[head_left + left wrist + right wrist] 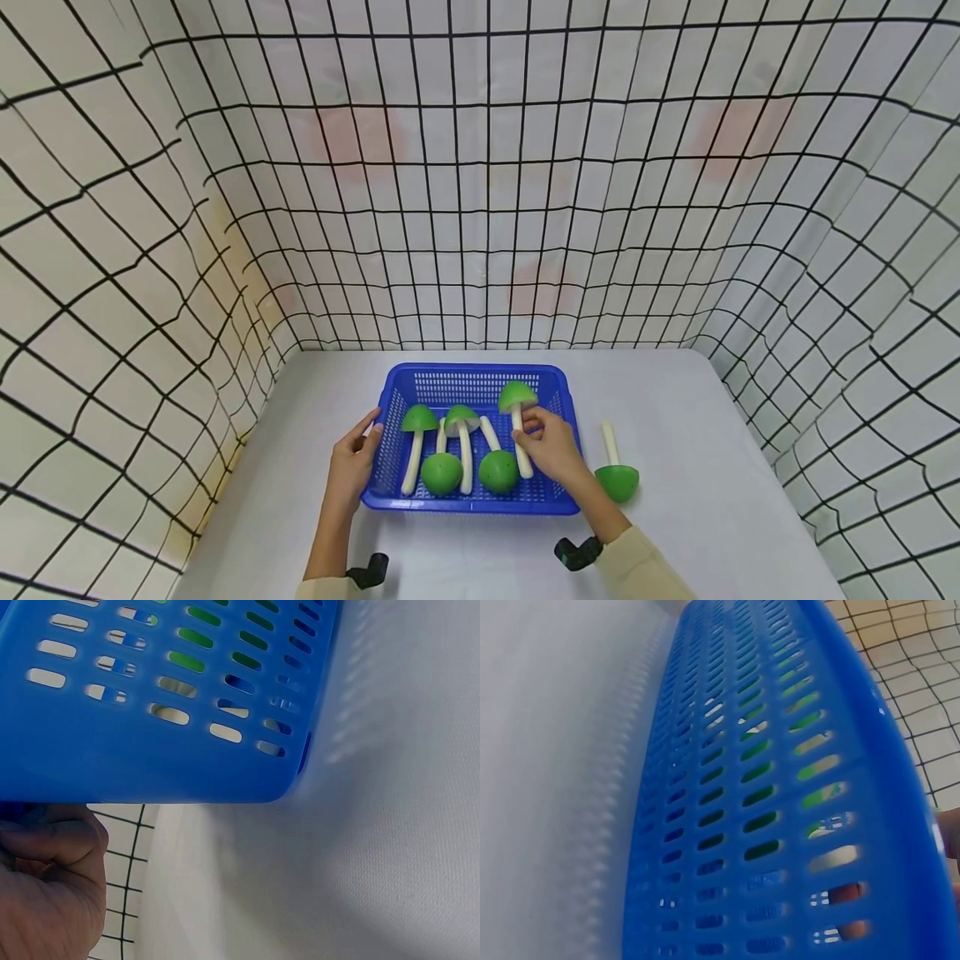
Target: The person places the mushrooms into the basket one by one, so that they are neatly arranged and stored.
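In the head view, my right hand (pixel 551 442) reaches over the right side of a blue plastic basket (pixel 472 506) and pinches the white stem of a toy mushroom (pixel 517 393), whose green cap points away from me. My left hand (pixel 352 462) is at the basket's left rim; the left wrist view shows that hand (pixel 56 877) with bent fingers at the basket edge (pixel 150 776). Several more green-capped mushrooms (pixel 442 473) lie side by side in the basket, caps alternating far and near. Through the slots in the right wrist view, the basket wall (pixel 780 787) partly hides them.
Another green mushroom (pixel 618 482) lies on the white table (pixel 712 500) right of the basket, stem pointing away. A black wire grid (pixel 487 208) encloses the table at the back and sides. Dark straps with small devices (pixel 577 552) sit at both wrists.
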Available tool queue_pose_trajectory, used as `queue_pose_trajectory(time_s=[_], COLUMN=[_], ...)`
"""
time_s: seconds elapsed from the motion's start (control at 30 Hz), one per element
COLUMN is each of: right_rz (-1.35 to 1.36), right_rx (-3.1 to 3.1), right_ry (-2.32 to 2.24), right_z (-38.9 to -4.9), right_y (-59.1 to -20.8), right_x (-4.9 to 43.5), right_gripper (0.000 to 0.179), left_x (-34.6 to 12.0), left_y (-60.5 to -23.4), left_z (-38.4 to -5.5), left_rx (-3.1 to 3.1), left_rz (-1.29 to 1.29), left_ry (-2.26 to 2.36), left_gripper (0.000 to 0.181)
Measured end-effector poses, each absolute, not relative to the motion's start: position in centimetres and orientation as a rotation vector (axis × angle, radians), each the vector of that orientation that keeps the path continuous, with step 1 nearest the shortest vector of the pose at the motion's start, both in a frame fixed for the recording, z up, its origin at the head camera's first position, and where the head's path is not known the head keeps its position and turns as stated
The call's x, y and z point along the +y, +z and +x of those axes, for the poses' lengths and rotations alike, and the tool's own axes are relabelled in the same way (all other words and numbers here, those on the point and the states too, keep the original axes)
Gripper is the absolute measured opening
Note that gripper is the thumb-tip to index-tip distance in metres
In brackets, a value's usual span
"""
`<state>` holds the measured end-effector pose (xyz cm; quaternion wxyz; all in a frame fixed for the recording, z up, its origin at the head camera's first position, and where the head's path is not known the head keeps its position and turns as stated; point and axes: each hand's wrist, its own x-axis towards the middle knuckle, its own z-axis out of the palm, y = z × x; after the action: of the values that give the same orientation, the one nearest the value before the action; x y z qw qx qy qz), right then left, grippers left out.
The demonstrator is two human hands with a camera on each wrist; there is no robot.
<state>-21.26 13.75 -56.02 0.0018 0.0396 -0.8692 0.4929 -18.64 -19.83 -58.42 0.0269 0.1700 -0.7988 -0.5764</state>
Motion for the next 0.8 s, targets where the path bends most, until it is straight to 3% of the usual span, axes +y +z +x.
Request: queue_pose_trajectory(time_s=[0.8], right_rz=[0.036], right_rx=[-2.803], right_ry=[1.494], right_z=[-22.2], right_y=[-57.5], right_x=[12.8], right_gripper=[0.022], left_x=[-19.7], left_y=[-58.4], left_z=[-18.6], left_rx=[-2.451], left_rz=[0.535], left_ry=[-1.808], left_gripper=[0.048])
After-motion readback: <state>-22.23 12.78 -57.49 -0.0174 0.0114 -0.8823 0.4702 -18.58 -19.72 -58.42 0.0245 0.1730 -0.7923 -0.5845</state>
